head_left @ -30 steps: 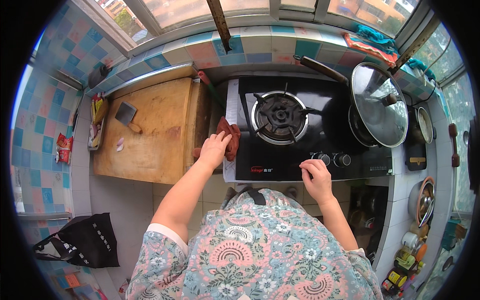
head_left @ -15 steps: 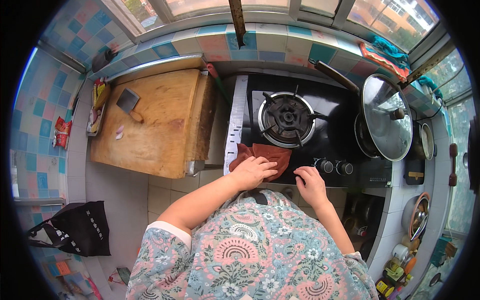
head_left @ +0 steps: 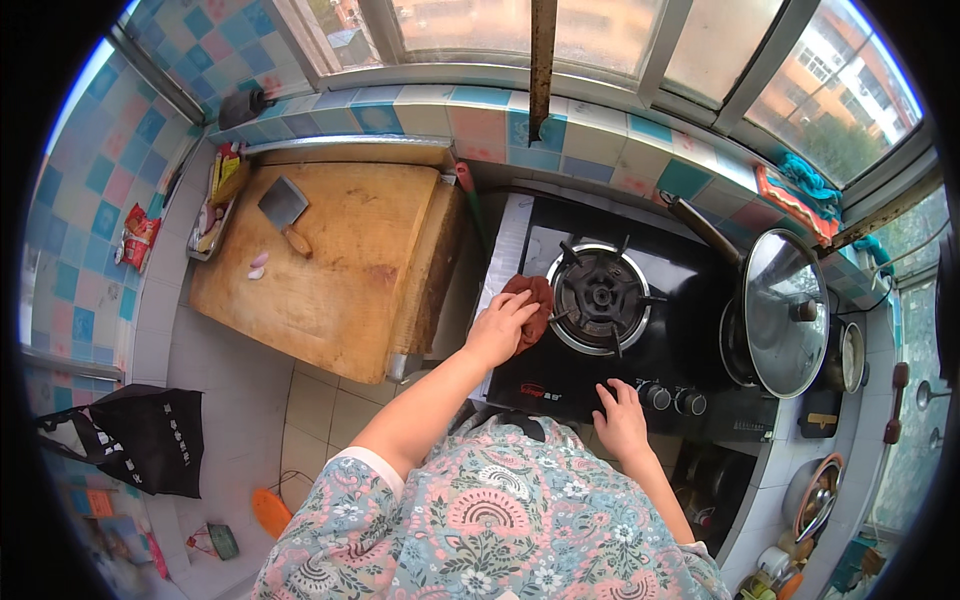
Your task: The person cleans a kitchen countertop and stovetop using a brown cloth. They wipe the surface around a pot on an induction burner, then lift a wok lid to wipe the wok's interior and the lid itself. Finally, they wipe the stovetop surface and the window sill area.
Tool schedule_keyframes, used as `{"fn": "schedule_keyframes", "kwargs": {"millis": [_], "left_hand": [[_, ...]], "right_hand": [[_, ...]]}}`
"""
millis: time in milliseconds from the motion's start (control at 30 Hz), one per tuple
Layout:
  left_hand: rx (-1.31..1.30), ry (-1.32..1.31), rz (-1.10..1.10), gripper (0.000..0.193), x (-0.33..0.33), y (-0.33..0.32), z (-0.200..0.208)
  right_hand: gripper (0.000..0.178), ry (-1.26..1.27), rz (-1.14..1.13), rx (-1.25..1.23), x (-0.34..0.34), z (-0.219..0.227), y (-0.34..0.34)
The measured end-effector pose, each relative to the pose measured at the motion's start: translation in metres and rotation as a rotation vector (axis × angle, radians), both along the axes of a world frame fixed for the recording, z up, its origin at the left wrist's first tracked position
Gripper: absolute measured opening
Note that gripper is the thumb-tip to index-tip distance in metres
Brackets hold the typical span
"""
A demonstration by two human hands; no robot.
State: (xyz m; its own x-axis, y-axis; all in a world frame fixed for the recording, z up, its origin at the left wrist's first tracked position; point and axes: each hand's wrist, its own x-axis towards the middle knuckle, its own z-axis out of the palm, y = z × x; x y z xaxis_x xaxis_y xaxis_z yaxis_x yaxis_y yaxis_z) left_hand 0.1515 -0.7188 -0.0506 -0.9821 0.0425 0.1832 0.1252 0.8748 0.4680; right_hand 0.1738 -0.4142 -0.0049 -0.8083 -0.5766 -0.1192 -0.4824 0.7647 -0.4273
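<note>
My left hand (head_left: 499,326) presses a bunched reddish-brown cloth (head_left: 538,318) onto the left side of the black gas stove (head_left: 680,293), its fingers curled over the cloth. Just right of the cloth is the round burner (head_left: 600,297) with its dark pan support. My right hand (head_left: 621,416) touches the stove's front edge, fingers apart and holding nothing. Two control knobs (head_left: 671,399) sit just to the right of that hand. Over the right burner stands a wok (head_left: 738,345) under a glass lid (head_left: 783,315), its long handle pointing to the back left.
A thick wooden chopping board (head_left: 335,265) lies left of the stove, with a cleaver (head_left: 284,205) and small pale pieces (head_left: 258,266) on it. A black bag (head_left: 150,440) lies at lower left. Windows (head_left: 600,40) line the back; a pot (head_left: 852,357) stands far right.
My left hand has slid the cloth from the stove's front edge back along its left side, and the cloth is more bunched. My right hand stays near the front edge. The view has shifted.
</note>
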Motion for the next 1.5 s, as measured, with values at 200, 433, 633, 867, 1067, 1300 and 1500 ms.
{"fn": "schedule_keyframes", "kwargs": {"millis": [200,433,633,867,1067,1300,1500], "left_hand": [[0.133,-0.173,0.142,0.043,-0.032,-0.035,0.000],[0.307,-0.046,0.243,0.044,-0.091,-0.110,0.011],[0.328,0.208,-0.136,0.028,-0.203,-0.074,0.046],[0.278,-0.010,-0.493,0.034,-0.312,0.045,-0.001],[0.267,0.094,-0.597,0.033,-0.360,0.141,-0.040],[0.992,-0.645,-0.569,0.045,-0.382,0.179,0.009],[0.539,-0.135,-0.359,0.028,-0.383,0.170,-0.102]], "right_hand": [[0.040,0.111,-0.148,-0.116,-0.010,-0.012,-0.010],[0.040,0.276,-0.364,-0.131,-0.017,-0.045,-0.014],[0.041,0.259,-0.355,-0.095,-0.021,-0.046,-0.015],[0.044,0.224,-0.399,-0.052,-0.024,-0.043,-0.015],[0.047,0.234,-0.397,-0.058,-0.027,-0.045,-0.014],[0.044,0.229,-0.431,-0.081,-0.030,-0.044,-0.016],[0.046,0.225,-0.413,-0.068,-0.029,-0.043,-0.015]]}}
